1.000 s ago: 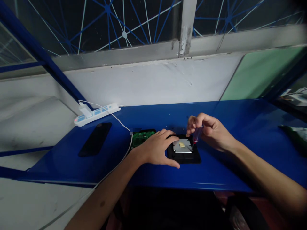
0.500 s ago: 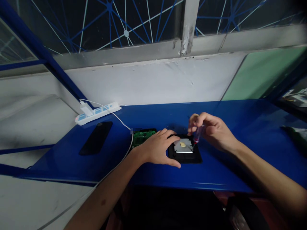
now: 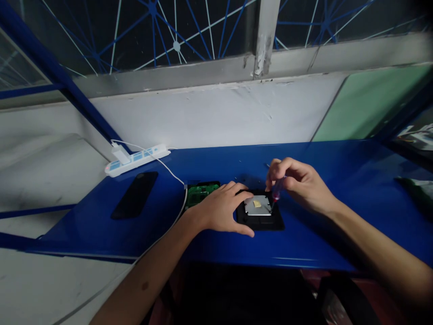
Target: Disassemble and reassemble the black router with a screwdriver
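My right hand [image 3: 296, 183] grips a screwdriver [image 3: 278, 188] with a clear, purplish handle and a red collar. Its tip points down at the right side of a silver metal plate [image 3: 262, 211], which carries a small yellowish pad [image 3: 257, 204]. The plate lies in a black flat casing [image 3: 267, 224] on the blue table. My left hand [image 3: 223, 207] rests with fingers and thumb spread across the casing's left edge. Just left of that hand is a green circuit board [image 3: 199, 193], partly hidden by it.
A black phone [image 3: 134, 195] lies on the blue table [image 3: 230, 248] at the left. Behind it stands a white power strip [image 3: 138, 159] with a plugged-in charger [image 3: 121, 155]; a white cable [image 3: 172, 171] runs past the circuit board. Several tiny pieces, perhaps screws, are scattered beyond the casing.
Both hands and the casing hold nearly the same places. The fingers of my right hand have shifted slightly on the screwdriver handle, and the whole view has moved a little.
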Demonstrator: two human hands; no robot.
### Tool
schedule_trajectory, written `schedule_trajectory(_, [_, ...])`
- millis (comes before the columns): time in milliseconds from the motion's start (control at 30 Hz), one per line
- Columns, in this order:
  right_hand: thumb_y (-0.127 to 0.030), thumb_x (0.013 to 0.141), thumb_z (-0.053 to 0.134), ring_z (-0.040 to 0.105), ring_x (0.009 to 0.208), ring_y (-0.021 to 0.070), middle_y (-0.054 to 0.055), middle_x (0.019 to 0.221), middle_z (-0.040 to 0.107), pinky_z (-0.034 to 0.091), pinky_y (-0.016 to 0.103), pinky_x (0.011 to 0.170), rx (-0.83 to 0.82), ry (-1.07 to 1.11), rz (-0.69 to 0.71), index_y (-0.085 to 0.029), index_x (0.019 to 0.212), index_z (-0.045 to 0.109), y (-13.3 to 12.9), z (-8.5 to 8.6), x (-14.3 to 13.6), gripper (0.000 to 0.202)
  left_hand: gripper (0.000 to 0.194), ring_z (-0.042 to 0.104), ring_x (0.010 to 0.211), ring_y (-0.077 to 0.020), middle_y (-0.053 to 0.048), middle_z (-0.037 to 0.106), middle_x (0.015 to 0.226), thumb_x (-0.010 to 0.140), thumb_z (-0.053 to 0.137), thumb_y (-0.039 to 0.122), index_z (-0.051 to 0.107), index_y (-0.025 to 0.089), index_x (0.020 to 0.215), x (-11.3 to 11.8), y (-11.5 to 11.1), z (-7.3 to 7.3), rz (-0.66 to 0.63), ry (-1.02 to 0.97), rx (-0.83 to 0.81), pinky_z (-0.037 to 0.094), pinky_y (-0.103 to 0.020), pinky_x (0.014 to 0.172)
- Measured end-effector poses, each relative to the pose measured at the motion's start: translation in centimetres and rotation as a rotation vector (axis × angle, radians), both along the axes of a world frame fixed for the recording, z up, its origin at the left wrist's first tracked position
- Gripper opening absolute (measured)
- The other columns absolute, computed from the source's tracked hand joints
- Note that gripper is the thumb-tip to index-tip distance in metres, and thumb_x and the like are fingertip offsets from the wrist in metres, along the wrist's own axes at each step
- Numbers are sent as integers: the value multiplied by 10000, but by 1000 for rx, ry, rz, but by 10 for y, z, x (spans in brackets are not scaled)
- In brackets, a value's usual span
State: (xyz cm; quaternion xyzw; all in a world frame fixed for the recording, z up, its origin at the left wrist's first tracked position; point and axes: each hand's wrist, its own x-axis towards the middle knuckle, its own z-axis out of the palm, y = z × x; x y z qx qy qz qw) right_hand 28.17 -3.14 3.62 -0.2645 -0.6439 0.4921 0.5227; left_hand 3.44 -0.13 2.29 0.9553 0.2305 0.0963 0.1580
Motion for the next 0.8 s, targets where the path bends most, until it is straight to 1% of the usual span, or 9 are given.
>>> schedule_trajectory(67, [-411, 929, 638, 670, 734, 146, 5, 847, 683, 555, 300, 612, -16, -8, -3, -261, 969, 654, -1, 2, -1, 156, 887, 507, 1221, -320, -123, 557, 1342, 696, 737, 741, 528, 194, 1364, 0, 0, 0, -1, -2, 5, 412, -453, 1072])
schedule_trajectory(200, [-446, 990, 522, 678, 738, 154, 21, 822, 718, 535, 288, 591, -76, 69, 18, -258, 964, 629, -3, 4, -8, 218, 878, 509, 1212, -316, -122, 563, 1319, 683, 760, 724, 543, 193, 1347, 1, 0, 1, -1, 6, 2, 414, -449, 1074])
schedule_trajectory(267, [-513, 981, 500, 681, 759, 160, 27, 847, 710, 547, 306, 628, -104, 106, 36, -259, 942, 627, -3, 3, -8, 287, 887, 501, 1231, -323, -121, 554, 1339, 686, 752, 733, 529, 207, 1365, 1, 0, 1, 3, 11, 0, 405, -463, 1084])
schedule_trajectory(333, [-569, 925, 563, 678, 796, 167, 26, 894, 679, 565, 334, 687, -97, 122, 40, -258, 926, 640, -2, 2, -5, 320, 901, 494, 1250, -330, -122, 544, 1361, 691, 737, 747, 514, 213, 1381, 0, 0, 0, 8, 14, -2, 396, -473, 1091])
schedule_trajectory(433, [-482, 841, 724, 663, 792, 161, 0, 878, 612, 559, 309, 648, -31, 96, 29, -260, 896, 652, 0, 1, 0, 239, 902, 493, 1260, -334, -122, 537, 1377, 698, 732, 746, 503, 215, 1389, 0, 0, -1, 6, 11, -1, 395, -471, 1093])
schedule_trajectory(500, [-397, 884, 700, 661, 752, 152, -3, 852, 622, 538, 287, 590, -13, 60, 23, -266, 908, 657, 0, 1, 0, 140, 888, 494, 1260, -334, -119, 541, 1376, 701, 737, 736, 506, 219, 1385, 0, 0, -1, 3, 6, 1, 396, -472, 1092])
schedule_trajectory(567, [-372, 949, 617, 667, 740, 148, 6, 855, 668, 529, 282, 580, -26, 45, 20, -274, 942, 659, -1, 3, -2, 107, 881, 501, 1250, -332, -119, 548, 1366, 703, 737, 733, 513, 216, 1380, 0, 0, 0, 3, 6, -3, 398, -475, 1091])
schedule_trajectory(700, [-410, 999, 518, 680, 777, 147, 12, 845, 720, 525, 278, 621, -59, 74, 35, -285, 962, 641, -3, 3, -6, 180, 880, 506, 1232, -323, -114, 558, 1339, 693, 747, 728, 523, 217, 1373, 1, 0, 0, 6, -3, -9, 415, -461, 1071])
schedule_trajectory(800, [-500, 942, 578, 690, 820, 159, 16, 914, 711, 554, 314, 695, -63, 95, 55, -280, 964, 638, -2, 1, -5, 229, 885, 501, 1237, -323, -112, 556, 1342, 692, 747, 730, 520, 219, 1377, 1, 0, -1, 3, -3, -6, 406, -464, 1079])
